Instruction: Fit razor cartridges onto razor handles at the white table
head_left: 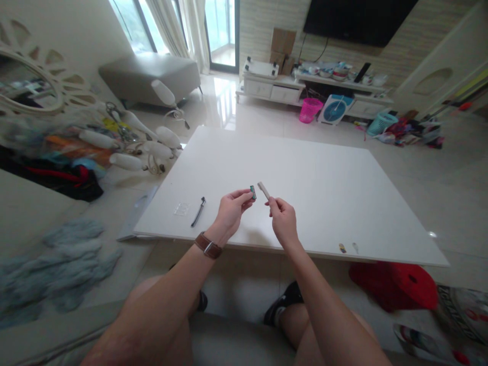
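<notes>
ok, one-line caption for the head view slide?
Left hand pinches a small teal piece, right hand holds a pale stick, both above a white board.

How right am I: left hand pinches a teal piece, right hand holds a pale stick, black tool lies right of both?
One slip: the head view shows the black tool lying left of both hands. Correct: left hand with teal piece, right hand with pale stick.
</notes>
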### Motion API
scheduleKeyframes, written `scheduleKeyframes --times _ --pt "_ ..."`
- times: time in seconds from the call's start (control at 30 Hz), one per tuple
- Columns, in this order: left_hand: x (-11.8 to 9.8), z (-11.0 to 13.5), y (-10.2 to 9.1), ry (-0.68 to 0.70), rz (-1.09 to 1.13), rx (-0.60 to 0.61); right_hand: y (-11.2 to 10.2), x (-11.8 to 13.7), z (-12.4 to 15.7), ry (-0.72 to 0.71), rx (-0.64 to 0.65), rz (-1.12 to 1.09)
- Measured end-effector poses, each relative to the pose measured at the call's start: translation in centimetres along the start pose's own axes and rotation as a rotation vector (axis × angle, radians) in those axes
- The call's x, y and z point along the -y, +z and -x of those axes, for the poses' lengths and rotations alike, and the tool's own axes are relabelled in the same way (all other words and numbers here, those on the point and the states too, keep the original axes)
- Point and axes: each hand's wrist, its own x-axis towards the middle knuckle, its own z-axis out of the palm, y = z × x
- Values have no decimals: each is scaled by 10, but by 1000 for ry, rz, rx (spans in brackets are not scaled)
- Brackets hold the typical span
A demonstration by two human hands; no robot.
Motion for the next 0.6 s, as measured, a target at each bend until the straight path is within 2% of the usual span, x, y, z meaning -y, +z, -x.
scheduleKeyframes --times 0.27,0.6 --pt "2 -3 -1 14 21 14 3 0 2 -8 99 -1" --pt "2 2 -1 12 -8 14 3 -2 2 5 135 -2"
